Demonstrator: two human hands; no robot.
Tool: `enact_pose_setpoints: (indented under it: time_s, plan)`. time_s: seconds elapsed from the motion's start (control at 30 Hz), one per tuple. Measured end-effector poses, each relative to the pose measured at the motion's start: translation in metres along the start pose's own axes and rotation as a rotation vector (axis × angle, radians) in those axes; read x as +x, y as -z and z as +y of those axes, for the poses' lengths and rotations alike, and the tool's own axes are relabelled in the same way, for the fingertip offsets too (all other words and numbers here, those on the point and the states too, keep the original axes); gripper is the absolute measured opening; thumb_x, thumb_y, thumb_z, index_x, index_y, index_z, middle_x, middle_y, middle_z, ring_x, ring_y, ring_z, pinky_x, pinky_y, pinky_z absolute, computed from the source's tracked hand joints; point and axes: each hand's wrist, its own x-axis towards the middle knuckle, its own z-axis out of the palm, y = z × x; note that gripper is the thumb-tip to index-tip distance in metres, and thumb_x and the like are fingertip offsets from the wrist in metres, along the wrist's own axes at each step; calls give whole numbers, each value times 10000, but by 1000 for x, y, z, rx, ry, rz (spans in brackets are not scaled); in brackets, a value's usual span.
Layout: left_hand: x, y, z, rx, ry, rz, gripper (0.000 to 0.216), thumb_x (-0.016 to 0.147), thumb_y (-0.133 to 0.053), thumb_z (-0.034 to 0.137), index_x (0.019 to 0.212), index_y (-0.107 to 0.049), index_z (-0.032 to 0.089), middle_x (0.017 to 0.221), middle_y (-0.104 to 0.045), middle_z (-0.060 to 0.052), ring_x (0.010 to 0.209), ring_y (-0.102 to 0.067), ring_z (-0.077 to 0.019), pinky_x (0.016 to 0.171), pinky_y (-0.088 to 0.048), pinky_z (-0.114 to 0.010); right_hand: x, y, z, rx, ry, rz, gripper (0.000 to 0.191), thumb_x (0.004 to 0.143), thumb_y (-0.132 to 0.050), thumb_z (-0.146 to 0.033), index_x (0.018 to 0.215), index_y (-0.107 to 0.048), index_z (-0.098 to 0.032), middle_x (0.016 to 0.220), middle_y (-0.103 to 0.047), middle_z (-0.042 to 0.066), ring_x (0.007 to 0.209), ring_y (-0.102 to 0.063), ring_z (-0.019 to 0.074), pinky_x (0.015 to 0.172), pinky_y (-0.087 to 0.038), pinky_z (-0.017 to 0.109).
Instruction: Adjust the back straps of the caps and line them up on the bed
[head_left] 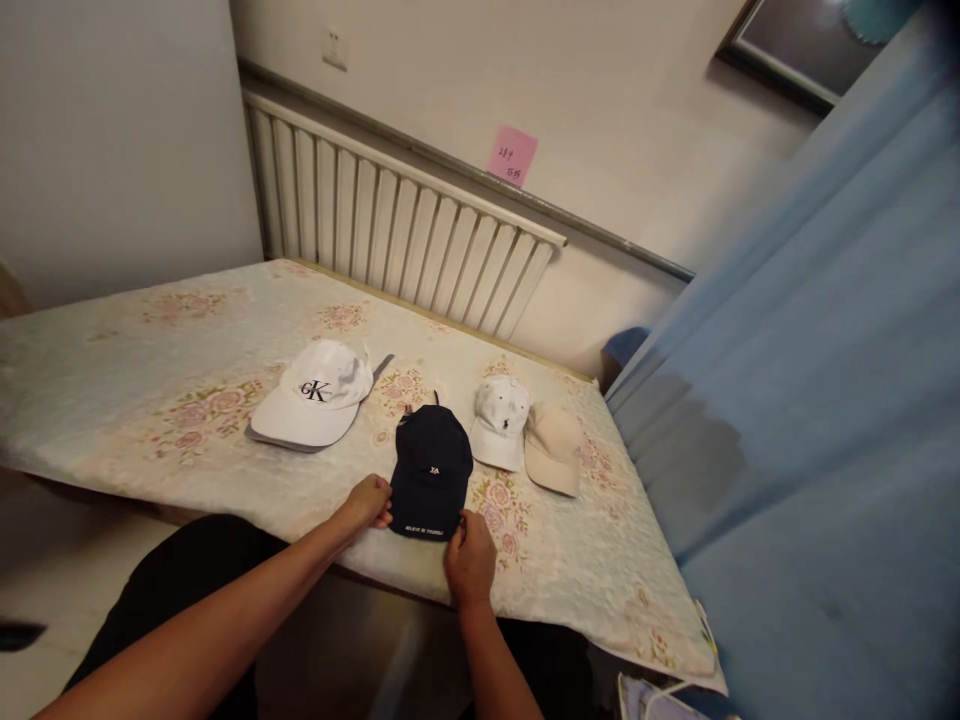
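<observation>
A dark navy cap [431,470] lies on the flowered tablecloth [150,380] near the front edge, its brim toward me. My left hand [367,503] pinches the left side of the brim with curled fingers. My right hand [470,560] grips the brim's right corner, fingers closed. A white cap with a black logo [315,392] lies to the left. To the right of the navy cap a small white cap [500,420] and a beige cap [553,448] lie side by side.
A white radiator [390,220] runs along the wall behind the table, with a pink note [513,156] above it. A blue curtain [825,400] hangs close on the right. My dark-clothed lap [187,580] is below the table edge.
</observation>
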Motion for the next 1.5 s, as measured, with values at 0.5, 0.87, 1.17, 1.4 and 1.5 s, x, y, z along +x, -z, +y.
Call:
enact_pose_setpoints:
  time_s: [0.5, 0.87, 1.17, 1.4, 1.5]
  plan:
    - [-7, 6, 5, -148, 79, -178, 159, 742, -582, 137, 627, -480, 175, 464, -541, 6, 372, -492, -112, 399, -374, -198, -2, -1, 1, -68, 41, -21, 464, 776, -479, -151, 1238, -522, -173, 957, -572, 100, 857, -568, 253, 725, -476, 364]
    - [-1, 2, -2, -531, 119, -411, 157, 796, -657, 220, 919, -621, 129, 830, -725, -95, 720, -686, -188, 703, -539, -284, -5, 11, 7, 137, -118, 14, 560, 763, -348, -42, 1251, -573, -197, 950, -568, 87, 910, -556, 228, 807, -456, 342]
    - [6, 7, -5, -828, 184, -327, 142, 913, -480, 138, 999, -593, 128, 864, -729, -101, 779, -713, -190, 763, -572, -315, -27, 34, 51, 196, -63, -42, 491, 832, -407, -121, 1280, -578, -226, 994, -598, 88, 943, -605, 212, 810, -492, 314]
    - [11, 9, 8, -914, 201, -265, 156, 931, -430, 135, 949, -585, 125, 767, -717, -90, 642, -704, -181, 644, -591, -303, -35, 42, 55, 154, -57, -44, 472, 832, -417, -119, 1252, -601, -231, 1031, -630, 99, 1009, -596, 235, 882, -480, 354]
    - [13, 12, 17, -940, 203, -261, 163, 906, -433, 94, 946, -589, 118, 731, -711, -87, 621, -702, -192, 618, -593, -305, -39, 45, 53, 138, -39, -50, 502, 815, -424, -105, 1273, -584, -233, 1045, -633, 101, 1019, -591, 238, 898, -474, 363]
